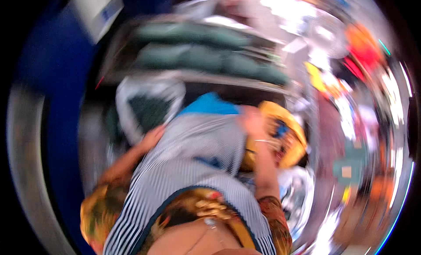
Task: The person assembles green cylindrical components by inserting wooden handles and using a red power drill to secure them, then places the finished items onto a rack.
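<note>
Motion blurs the whole view. My left hand (154,135) is beside the left edge of my grey-and-white striped apron (206,138), close to a white plastic bag (127,95) with dark green contents. My right hand (252,121) is at the apron's right side, between a bright blue patch (208,105) at its far end and a yellow bag or tub (298,143) holding mixed small items. The fingers of both hands are too smeared to show whether they grip anything.
Long dark green bundles (188,57) lie in rows on a surface ahead. A clear bag (296,193) stands near my right forearm. A dark blue panel (57,79) is at the left. Blurred colourful goods and a green piece (351,163) lie to the right.
</note>
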`<state>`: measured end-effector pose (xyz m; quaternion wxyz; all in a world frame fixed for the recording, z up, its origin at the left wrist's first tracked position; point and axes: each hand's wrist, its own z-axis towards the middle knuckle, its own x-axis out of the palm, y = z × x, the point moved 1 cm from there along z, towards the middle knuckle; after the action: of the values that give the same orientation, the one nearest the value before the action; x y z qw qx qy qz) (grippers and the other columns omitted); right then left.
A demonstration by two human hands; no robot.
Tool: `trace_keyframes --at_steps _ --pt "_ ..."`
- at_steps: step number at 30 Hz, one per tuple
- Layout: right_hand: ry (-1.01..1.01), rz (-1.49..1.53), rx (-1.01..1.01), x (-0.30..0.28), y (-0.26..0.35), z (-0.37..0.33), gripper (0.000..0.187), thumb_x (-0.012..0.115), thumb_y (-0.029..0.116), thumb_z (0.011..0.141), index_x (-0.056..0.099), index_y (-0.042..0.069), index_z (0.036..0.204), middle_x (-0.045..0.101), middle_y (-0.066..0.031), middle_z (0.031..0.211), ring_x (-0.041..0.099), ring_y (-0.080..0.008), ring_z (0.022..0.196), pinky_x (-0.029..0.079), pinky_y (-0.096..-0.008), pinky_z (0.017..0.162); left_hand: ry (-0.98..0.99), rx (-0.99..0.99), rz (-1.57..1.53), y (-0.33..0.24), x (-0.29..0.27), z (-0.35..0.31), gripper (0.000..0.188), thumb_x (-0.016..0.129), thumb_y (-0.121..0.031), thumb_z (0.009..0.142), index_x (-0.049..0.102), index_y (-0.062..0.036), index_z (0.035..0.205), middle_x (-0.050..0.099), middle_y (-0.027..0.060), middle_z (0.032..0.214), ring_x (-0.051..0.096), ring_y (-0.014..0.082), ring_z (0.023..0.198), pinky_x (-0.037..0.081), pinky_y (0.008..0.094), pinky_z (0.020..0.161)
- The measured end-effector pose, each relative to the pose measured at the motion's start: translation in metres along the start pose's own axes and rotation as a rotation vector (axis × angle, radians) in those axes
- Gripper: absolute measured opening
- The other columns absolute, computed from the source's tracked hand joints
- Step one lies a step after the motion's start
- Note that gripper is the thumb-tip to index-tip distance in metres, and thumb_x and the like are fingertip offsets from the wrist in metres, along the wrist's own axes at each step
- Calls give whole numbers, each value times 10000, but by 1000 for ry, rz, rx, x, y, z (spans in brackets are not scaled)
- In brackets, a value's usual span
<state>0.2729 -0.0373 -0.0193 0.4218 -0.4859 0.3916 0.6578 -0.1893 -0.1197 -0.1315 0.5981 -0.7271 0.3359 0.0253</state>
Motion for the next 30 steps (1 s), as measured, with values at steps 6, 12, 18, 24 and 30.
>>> trace_keyframes --at_steps 6,12,18,24,30 --pt "207 302 615 -36 -49 -98 416 504 265 998 553 -24 1294 589 -194 1296 558 -322 1205 440 -358 987 -809 -558 -101 84 -45 -80 403 540 -408 959 634 -46 1109 678 150 1065 653 314 914 483 414 811" --pt "142 277 452 13 -30 -57 337 528 212 979 577 -32 1206 537 -226 1289 489 -378 1230 387 -422 1033 -589 -1194 191 245 -30 -101 387 532 -315 926 624 -43 1185 598 170 1247 543 335 1171 440 439 963" --pt "173 -65 479 -91 -36 -108 322 559 171 938 578 0 1210 481 -204 1362 480 -377 1248 400 -433 1032 -290 -838 857 177 -126 12 467 533 -264 908 545 -49 1323 448 166 1453 378 350 1372 359 452 1092" --pt "77 87 580 -101 -36 -134 251 566 74 902 630 -14 1128 533 -179 1318 533 -342 1198 450 -411 999 -242 -895 1034 195 -242 18 612 561 -327 887 458 -55 1427 375 232 1502 380 387 1377 327 468 1134" --pt "-54 84 467 -118 -20 -100 212 533 95 959 657 -1 1103 607 -154 1210 600 -317 1108 483 -400 943 -631 -825 852 215 -237 -16 490 637 -357 845 574 -70 1237 567 226 1289 551 352 1193 447 466 1000"
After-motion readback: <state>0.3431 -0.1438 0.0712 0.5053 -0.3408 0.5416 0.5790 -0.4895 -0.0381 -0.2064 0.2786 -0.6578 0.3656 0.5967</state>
